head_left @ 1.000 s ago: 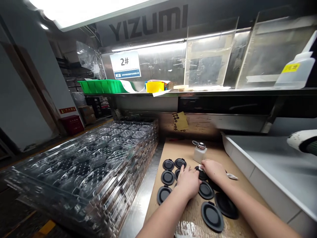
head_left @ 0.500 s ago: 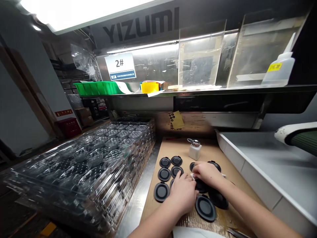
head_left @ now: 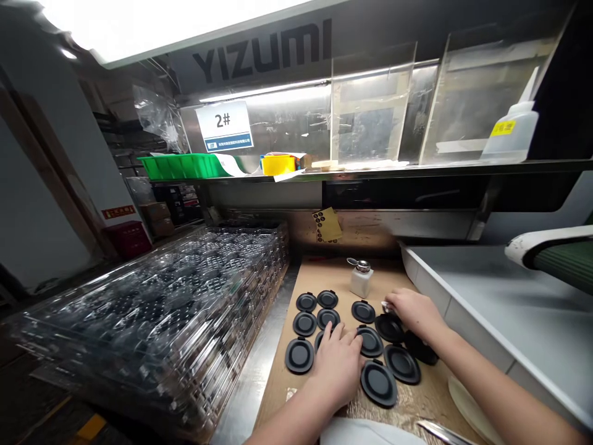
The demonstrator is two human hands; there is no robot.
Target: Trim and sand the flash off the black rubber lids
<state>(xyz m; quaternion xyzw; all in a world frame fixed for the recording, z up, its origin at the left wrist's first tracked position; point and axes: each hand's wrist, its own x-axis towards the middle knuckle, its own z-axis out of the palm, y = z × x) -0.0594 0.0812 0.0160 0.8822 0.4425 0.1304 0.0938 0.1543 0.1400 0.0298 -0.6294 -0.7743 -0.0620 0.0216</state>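
Several round black plastic lids (head_left: 299, 356), each with a small tab, lie in two groups on a cardboard sheet (head_left: 319, 272). My left hand (head_left: 340, 364) rests between the groups, fingers spread, its fingertips over a lid and partly hiding it. At the far right of the other group, my right hand (head_left: 417, 312) pinches a small white wipe (head_left: 385, 306) above the edge of a lid (head_left: 389, 327). Another lid (head_left: 420, 349) is partly covered by the right wrist. Behind them stands a small white pump bottle (head_left: 361, 282) with its metal cap flipped open.
Stacked clear plastic trays (head_left: 185, 296) fill the left side. To the right is a large white bin (head_left: 467, 309). A metal tool (head_left: 442, 431) and a white cloth (head_left: 365, 432) lie near the front. A shelf above holds a green bin (head_left: 180, 167) and a squeeze bottle (head_left: 509, 136).
My right hand has moved right with the wipe, uncovering lids in the right group. The left hand stays in nearly the same place, and its fingers look more spread.
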